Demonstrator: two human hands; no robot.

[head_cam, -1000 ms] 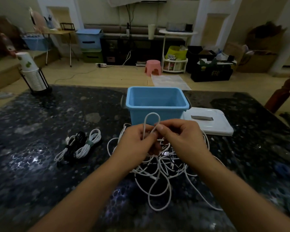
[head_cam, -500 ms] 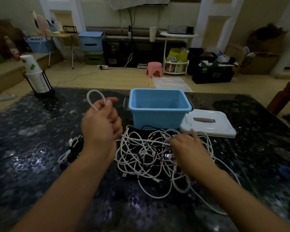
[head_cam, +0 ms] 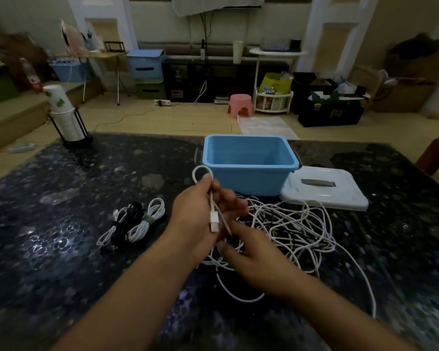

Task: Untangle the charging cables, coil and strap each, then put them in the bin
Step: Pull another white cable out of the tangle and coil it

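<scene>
A tangled heap of white cables (head_cam: 292, 229) with some black strands lies on the dark table in front of the blue bin (head_cam: 249, 171), which has nothing in it. My left hand (head_cam: 200, 219) holds a folded white cable (head_cam: 200, 173), its loop sticking up above my fingers and its USB plug (head_cam: 214, 220) lying across my palm. My right hand (head_cam: 254, 259) pinches the same cable just below the plug, over the near edge of the heap. To the left lie coiled cables (head_cam: 134, 224), white and black, one bound with a pale green strap.
The bin's white lid (head_cam: 325, 191) lies flat to the right of the bin. A black stand of stacked paper cups (head_cam: 64, 117) is at the table's far left corner. One white strand (head_cam: 365, 287) trails toward the near right.
My left hand came back from the upper left to the middle with the cable loop, and the USB plug now shows in my palm. My right hand moved left off the heap to pinch that cable.
</scene>
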